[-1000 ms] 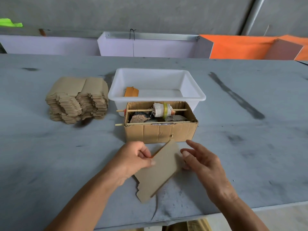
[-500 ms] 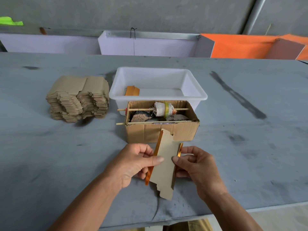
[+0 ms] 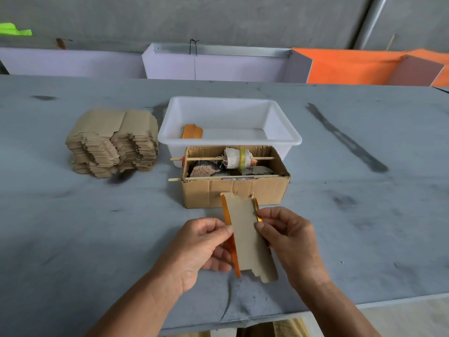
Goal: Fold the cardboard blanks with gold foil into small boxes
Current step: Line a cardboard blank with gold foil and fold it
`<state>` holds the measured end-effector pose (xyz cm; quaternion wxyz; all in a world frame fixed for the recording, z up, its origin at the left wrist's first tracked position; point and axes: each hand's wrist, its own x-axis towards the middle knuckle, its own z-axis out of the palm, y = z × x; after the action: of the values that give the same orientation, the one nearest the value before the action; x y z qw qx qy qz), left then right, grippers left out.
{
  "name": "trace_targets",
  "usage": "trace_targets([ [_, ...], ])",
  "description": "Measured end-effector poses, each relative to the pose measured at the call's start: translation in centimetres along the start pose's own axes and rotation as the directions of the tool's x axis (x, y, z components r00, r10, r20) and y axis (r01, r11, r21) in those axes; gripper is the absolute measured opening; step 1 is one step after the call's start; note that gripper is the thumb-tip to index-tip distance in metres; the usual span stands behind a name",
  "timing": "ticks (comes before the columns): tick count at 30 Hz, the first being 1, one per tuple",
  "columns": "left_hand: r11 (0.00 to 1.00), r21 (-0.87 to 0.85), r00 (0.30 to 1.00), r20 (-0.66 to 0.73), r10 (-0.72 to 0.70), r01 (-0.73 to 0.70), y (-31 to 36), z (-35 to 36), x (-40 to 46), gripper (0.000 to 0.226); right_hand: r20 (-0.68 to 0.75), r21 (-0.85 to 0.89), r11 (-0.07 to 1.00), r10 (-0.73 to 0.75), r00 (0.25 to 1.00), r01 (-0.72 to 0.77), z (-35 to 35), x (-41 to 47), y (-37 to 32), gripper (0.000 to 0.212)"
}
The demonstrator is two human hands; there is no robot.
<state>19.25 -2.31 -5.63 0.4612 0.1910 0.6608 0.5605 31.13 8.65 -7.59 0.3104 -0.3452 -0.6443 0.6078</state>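
I hold one cardboard blank (image 3: pixel 246 237) above the grey table (image 3: pixel 73 227), its brown side toward me and gold foil showing along both bent side edges. My left hand (image 3: pixel 201 249) grips its left edge, thumb on the brown face. My right hand (image 3: pixel 289 242) pinches the right edge. A tall stack of flat blanks (image 3: pixel 111 142) sits at the left. One folded gold piece (image 3: pixel 192 131) lies inside the white plastic tub (image 3: pixel 284 137).
An open corrugated box (image 3: pixel 233 193) with sticks, a wrapped roll and scraps stands just behind the held blank, in front of the tub. Lilac and orange bins line the far edge. The table's near edge runs below my wrists.
The blank went from lying tilted on the table to being held up lengthwise. Both side flaps have been bent back, and my right hand has taken hold of the right edge.
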Motion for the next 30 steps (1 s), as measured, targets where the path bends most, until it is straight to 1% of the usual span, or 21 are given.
trace_targets([
  [4,0.997,-0.045,0.998,0.029,0.059,-0.058,-0.1,0.2,-0.5,0.023,-0.004,-0.165,0.982,-0.098,0.995,0.096,0.1,0.1,0.1,0.014],
  [7,0.990,-0.098,0.995,-0.001,0.102,-0.101,-0.5,0.2,-0.7,0.026,0.026,-0.164,0.982,-0.092,0.995,0.095,-0.1,0.4,0.0,0.016],
  [10,0.975,-0.144,0.983,-0.095,0.158,-0.170,-0.6,-0.3,-0.7,0.017,0.125,-0.157,0.985,-0.051,0.991,0.070,-0.7,0.7,-0.5,0.019],
  [12,0.972,-0.116,0.973,-0.134,0.189,-0.205,-0.6,-0.8,-0.5,0.013,0.219,-0.148,0.987,-0.023,0.976,0.057,-1.1,0.9,-1.0,0.021],
  [14,0.975,-0.063,0.966,-0.164,0.200,-0.213,-0.5,-1.4,-0.2,0.022,0.282,-0.173,0.983,-0.013,0.959,0.064,-1.3,1.2,-1.5,0.021],
  [16,0.976,-0.009,0.965,-0.153,0.212,-0.216,-0.5,-1.7,-0.1,0.028,0.326,-0.231,0.967,-0.027,0.945,0.107,-1.1,1.4,-1.8,0.019],
  [18,0.977,0.012,0.967,-0.142,0.213,-0.213,-0.6,-1.8,0.0,0.030,0.353,-0.304,0.934,-0.075,0.932,0.191,-0.9,1.5,-2.0,0.016],
  [19,0.978,0.010,0.967,-0.151,0.207,-0.208,-0.8,-1.9,0.0,0.030,0.357,-0.351,0.905,-0.108,0.928,0.241,-0.8,1.5,-1.9,0.015],
  [21,0.981,0.006,0.964,-0.181,0.193,-0.196,-1.1,-2.0,0.0,0.030,0.336,-0.474,0.807,-0.203,0.920,0.351,-0.7,1.2,-1.6,0.014],
  [22,0.982,0.003,0.962,-0.200,0.186,-0.190,-1.2,-2.0,0.0,0.031,0.318,-0.514,0.753,-0.278,0.906,0.412,-0.8,0.9,-1.5,0.014],
  [23,0.983,-0.001,0.959,-0.220,0.180,-0.185,-1.3,-2.1,0.0,0.031,0.311,-0.517,0.708,-0.368,0.876,0.481,-0.9,0.6,-1.4,0.014],
  [24,0.983,-0.008,0.955,-0.240,0.175,-0.182,-1.4,-2.1,0.1,0.030,0.322,-0.493,0.672,-0.449,0.834,0.552,-1.0,0.2,-1.2,0.014],
  [26,0.984,-0.034,0.946,-0.281,0.161,-0.177,-1.4,-2.2,0.1,0.029,0.389,-0.449,0.582,-0.557,0.734,0.679,-1.5,-1.0,-1.0,0.019],
  [27,0.984,-0.047,0.942,-0.298,0.151,-0.173,-1.4,-2.2,0.2,0.028,0.443,-0.460,0.501,-0.586,0.679,0.733,-1.7,-1.5,-0.9,0.023],
  [28,0.985,-0.058,0.940,-0.310,0.139,-0.165,-1.4,-2.2,0.2,0.028,0.505,-0.490,0.393,-0.599,0.621,0.778,-1.8,-1.9,-0.7,0.024],
  [30,0.987,-0.081,0.942,-0.320,0.103,-0.136,-1.4,-2.2,0.3,0.028,0.597,-0.547,0.163,-0.612,0.519,0.821,-1.8,-2.4,-0.3,0.017],
])
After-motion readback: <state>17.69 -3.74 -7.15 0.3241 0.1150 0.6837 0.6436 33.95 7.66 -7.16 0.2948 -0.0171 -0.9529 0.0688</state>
